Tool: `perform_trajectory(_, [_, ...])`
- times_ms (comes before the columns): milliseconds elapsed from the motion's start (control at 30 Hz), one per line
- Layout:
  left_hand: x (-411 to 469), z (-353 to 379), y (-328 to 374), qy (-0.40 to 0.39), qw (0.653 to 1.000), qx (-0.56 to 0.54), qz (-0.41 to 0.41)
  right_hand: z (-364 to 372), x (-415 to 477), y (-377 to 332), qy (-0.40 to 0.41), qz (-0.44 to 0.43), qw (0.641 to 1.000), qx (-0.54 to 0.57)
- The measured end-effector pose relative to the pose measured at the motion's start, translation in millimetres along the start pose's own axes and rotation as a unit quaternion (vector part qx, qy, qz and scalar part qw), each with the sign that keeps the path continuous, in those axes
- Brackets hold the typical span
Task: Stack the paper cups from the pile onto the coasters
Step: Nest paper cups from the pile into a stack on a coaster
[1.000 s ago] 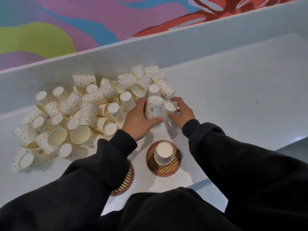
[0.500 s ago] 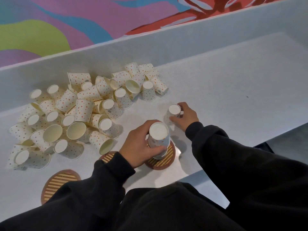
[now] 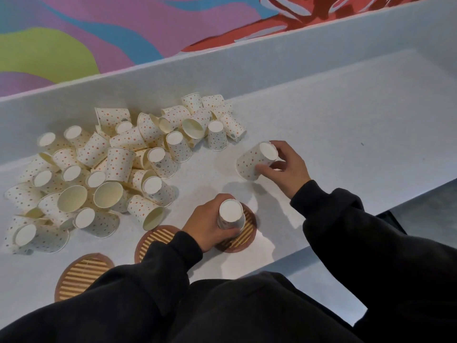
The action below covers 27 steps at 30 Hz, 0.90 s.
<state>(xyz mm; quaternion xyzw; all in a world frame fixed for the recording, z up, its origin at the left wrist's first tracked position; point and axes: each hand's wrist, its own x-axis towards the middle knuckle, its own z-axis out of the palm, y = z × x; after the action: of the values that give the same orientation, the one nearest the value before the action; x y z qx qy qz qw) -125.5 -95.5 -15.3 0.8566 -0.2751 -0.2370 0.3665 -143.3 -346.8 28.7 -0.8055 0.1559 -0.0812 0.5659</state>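
Note:
A pile of dotted white paper cups lies on the pale counter at the left. My left hand grips an upside-down stack of cups standing on the right-most round striped coaster. My right hand holds one dotted cup, tilted, just above the counter to the right of the pile. Two more coasters lie bare: a middle coaster, partly under my left sleeve, and a left coaster.
The white counter has a raised back ledge and a colourful wall behind it. Its front edge runs diagonally below my right forearm. My dark sleeves cover the lower part of the view.
My left hand has brought its cup down onto the cup on the right coaster. My right hand has lifted and tilted its cup, drawing it away from the pile.

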Motion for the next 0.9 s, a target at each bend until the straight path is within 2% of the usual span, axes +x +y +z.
perform_trajectory(67, [1.5, 0.0, -0.7, -0.007, 1.000, 0.005, -0.013, -7.3, -10.9, -25.9, -0.074, -0.074, 0.994, 0.007])
perform_trajectory(167, [0.8, 4.2, -6.3, -0.031, 0.998, -0.013, -0.059, -6.7, -26.3, -50.1, -0.182, -0.163, 0.967, -0.070])
perform_trajectory(300, [-0.6, 13.7, -16.3, -0.015, 0.994, -0.070, -0.082, 13.0, -41.5, -41.3, -0.262, -0.182, 0.933, -0.169])
perform_trajectory(467, [4.2, 20.3, -19.7, -0.024, 0.994, -0.048, -0.094, 26.1, -47.6, -12.0, -0.279, -0.162, 0.921, -0.220])
perform_trajectory(533, [4.6, 20.2, -21.3, -0.025, 0.996, -0.018, -0.084, 29.3, -48.0, 0.3, -0.275, -0.140, 0.925, -0.220])
perform_trajectory(767, [1.7, 19.7, -22.3, -0.009, 0.997, -0.040, -0.070, 36.8, -54.1, 36.9, -0.258, -0.059, 0.944, -0.195])
perform_trajectory(900, [-0.7, 22.8, -20.8, -0.003, 0.999, -0.009, -0.053, 45.3, -59.6, 53.4, -0.245, -0.037, 0.950, -0.189])
